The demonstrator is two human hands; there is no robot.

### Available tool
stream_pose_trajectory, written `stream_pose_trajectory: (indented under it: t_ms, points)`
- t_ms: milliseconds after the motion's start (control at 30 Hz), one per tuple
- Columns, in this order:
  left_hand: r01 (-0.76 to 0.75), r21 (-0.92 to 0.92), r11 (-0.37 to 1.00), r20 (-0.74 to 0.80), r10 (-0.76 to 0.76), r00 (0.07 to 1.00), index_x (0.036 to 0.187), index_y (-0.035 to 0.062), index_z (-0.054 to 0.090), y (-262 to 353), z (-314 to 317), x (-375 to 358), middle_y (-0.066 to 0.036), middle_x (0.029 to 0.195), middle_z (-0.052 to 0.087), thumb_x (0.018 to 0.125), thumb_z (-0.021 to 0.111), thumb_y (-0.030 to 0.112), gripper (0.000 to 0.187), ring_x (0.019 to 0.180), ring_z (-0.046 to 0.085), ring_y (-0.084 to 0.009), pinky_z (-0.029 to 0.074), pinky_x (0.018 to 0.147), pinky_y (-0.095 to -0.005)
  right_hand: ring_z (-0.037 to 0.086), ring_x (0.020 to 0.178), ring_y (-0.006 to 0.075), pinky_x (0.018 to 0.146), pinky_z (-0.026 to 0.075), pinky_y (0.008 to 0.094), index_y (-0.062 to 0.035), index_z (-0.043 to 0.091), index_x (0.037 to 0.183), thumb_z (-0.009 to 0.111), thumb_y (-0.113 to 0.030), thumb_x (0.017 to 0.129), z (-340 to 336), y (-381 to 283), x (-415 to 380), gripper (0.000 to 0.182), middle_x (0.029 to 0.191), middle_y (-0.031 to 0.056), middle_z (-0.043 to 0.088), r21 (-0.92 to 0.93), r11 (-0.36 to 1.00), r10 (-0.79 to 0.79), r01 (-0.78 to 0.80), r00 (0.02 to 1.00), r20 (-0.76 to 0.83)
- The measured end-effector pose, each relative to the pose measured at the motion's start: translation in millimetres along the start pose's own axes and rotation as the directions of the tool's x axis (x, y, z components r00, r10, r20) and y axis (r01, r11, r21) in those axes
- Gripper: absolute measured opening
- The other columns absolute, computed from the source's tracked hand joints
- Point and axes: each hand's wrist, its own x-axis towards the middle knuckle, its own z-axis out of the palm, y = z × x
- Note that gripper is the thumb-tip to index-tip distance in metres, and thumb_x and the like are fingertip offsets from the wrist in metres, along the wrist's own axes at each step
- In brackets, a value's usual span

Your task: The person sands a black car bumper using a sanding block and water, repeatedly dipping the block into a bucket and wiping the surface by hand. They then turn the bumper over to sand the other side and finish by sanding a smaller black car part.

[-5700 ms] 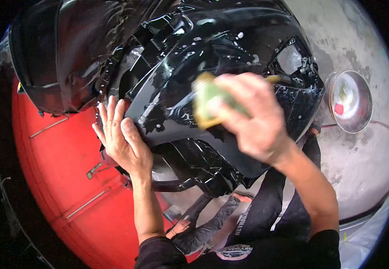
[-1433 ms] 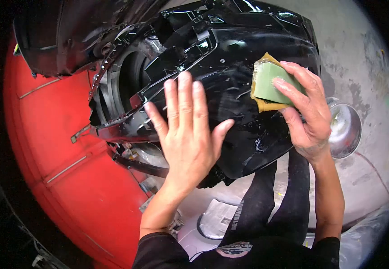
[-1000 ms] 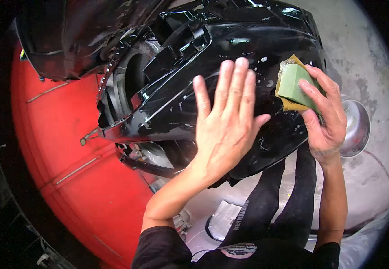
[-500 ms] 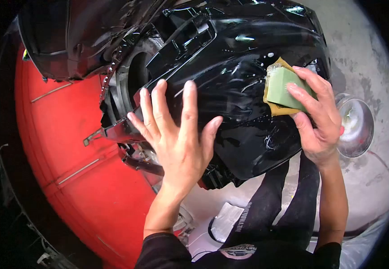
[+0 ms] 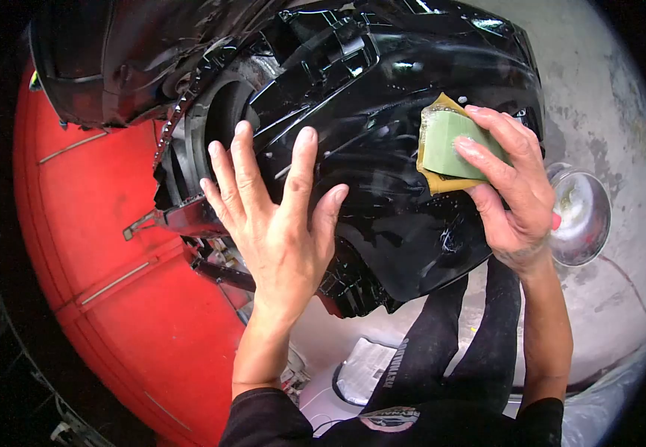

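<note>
A glossy black car bumper (image 5: 427,246), wet with streaks and droplets, lies below both hands. My right hand (image 5: 513,179) grips a green sanding block (image 5: 453,141) from its right side, fingers on top and thumb at the lower edge. Yellow sandpaper (image 5: 440,182) sticks out around the underside of the block, which is over the bumper's right part. With fingers spread, my left hand (image 5: 274,223) is at the bumper's left part, near a round opening (image 5: 226,119), and holds nothing.
Right of the bumper, a metal bowl (image 5: 587,216) with whitish liquid is on the grey floor (image 5: 591,97). Red panels (image 5: 99,216) spread along the left. Another dark car part (image 5: 114,67) is at the upper left. A folded pale sheet (image 5: 366,369) lies beside my legs.
My right hand and the sanding block have shifted a little left across the bumper. My left hand stays spread; the whole view has also slid slightly.
</note>
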Motion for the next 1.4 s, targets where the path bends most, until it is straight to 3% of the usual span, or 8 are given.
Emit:
stream_pose_trajectory:
  t_ms: [167,233,300,633,767,900,1100,1400]
  points:
    - [0.081,-0.107,0.991,-0.131,-0.094,0.987,0.152,0.0051,0.064,-31.5,-2.6,-10.1,-0.021,0.157,0.057,0.101,0.076,0.024,0.056,0.149,0.051,-0.0399,0.028,0.129,-0.0545,0.066,0.126,0.039,0.112,0.048,0.0516,-0.006,0.079,0.125,0.078,0.0,0.076,2.6,-6.7,28.2,0.05,0.14,0.0205,0.07,-0.07,0.988,-0.133,0.138,0.988,0.075]
    - [0.109,-0.183,0.977,-0.211,-0.147,0.966,0.144,0.0009,0.069,-56.2,4.5,-16.1,-0.021,0.139,0.07,0.107,0.07,0.025,0.044,0.131,0.062,-0.0352,0.043,0.116,-0.0464,0.065,0.132,0.0404,0.117,0.044,0.0582,-0.0059,0.078,0.127,0.076,-0.003,0.084,9.1,-6.0,34.0,0.043,0.144,0.0231,0.069,-0.078,0.981,-0.169,0.178,0.979,0.114]
    - [0.143,-0.253,0.957,-0.171,-0.19,0.967,0.143,0.0018,0.068,-76.3,8.1,-21.6,-0.02,0.132,0.07,0.105,0.071,0.027,0.046,0.126,0.063,-0.0383,0.038,0.12,-0.0535,0.065,0.13,0.0401,0.117,0.045,0.0588,-0.0055,0.078,0.126,0.075,-0.004,0.084,24.1,-16.6,43.7,0.042,0.143,0.0227,0.069,-0.097,0.975,-0.187,0.201,0.972,0.143]
    - [0.128,-0.26,0.957,-0.355,-0.218,0.909,0.112,0.0007,0.074,-70.2,27.7,-12.4,-0.015,0.112,0.073,0.11,0.059,0.025,0.029,0.108,0.065,-0.031,0.044,0.101,-0.0429,0.066,0.122,0.0394,0.108,0.052,0.0512,-0.0085,0.081,0.12,0.074,-0.004,0.08,27.3,-15.6,51.8,0.041,0.139,0.0186,0.07,-0.087,0.965,-0.231,0.246,0.961,0.154]
    - [0.132,-0.281,0.951,-0.345,-0.228,0.911,0.111,0.0009,0.074,-70.3,28.1,-12.0,-0.015,0.111,0.072,0.111,0.057,0.025,0.03,0.108,0.065,-0.031,0.044,0.101,-0.0432,0.065,0.124,0.0397,0.105,0.053,0.0533,-0.0062,0.08,0.121,0.075,-0.008,0.084,56.5,-43.1,66.4,0.037,0.138,0.0213,0.071,0.078,0.959,-0.282,0.272,0.941,0.186]
    - [0.118,-0.269,0.956,-0.371,-0.216,0.903,0.109,0.0005,0.073,-69.5,30.7,-11.0,-0.015,0.11,0.072,0.111,0.057,0.026,0.031,0.107,0.065,-0.0307,0.044,0.1,-0.0431,0.066,0.123,0.0399,0.104,0.055,0.0494,-0.0082,0.08,0.118,0.077,-0.005,0.079,19.9,-8.8,64.0,0.039,0.136,0.0196,0.071,-0.107,0.957,-0.249,0.268,0.954,0.167]
    - [0.114,-0.295,0.949,-0.355,-0.22,0.909,0.11,0.0025,0.073,-71.5,32.5,-11.2,-0.015,0.109,0.071,0.106,0.063,0.024,0.024,0.103,0.064,-0.0332,0.042,0.1,-0.0461,0.066,0.122,0.0392,0.106,0.054,0.0519,-0.0058,0.079,0.119,0.076,-0.01,0.082,63.0,-47.2,71.9,0.037,0.138,0.0216,0.071,0.095,0.95,-0.309,0.297,0.935,0.171]
    - [0.096,-0.296,0.95,-0.391,-0.212,0.895,0.109,0.002,0.073,-71.4,35.4,-12.5,-0.015,0.107,0.072,0.106,0.063,0.024,0.025,0.099,0.064,-0.0323,0.042,0.098,-0.0449,0.066,0.12,0.0409,0.106,0.053,0.052,-0.0059,0.08,0.117,0.071,-0.01,0.085,58.7,-47.7,75.8,0.034,0.136,0.0221,0.071,0.077,0.957,-0.289,0.279,0.935,0.207]
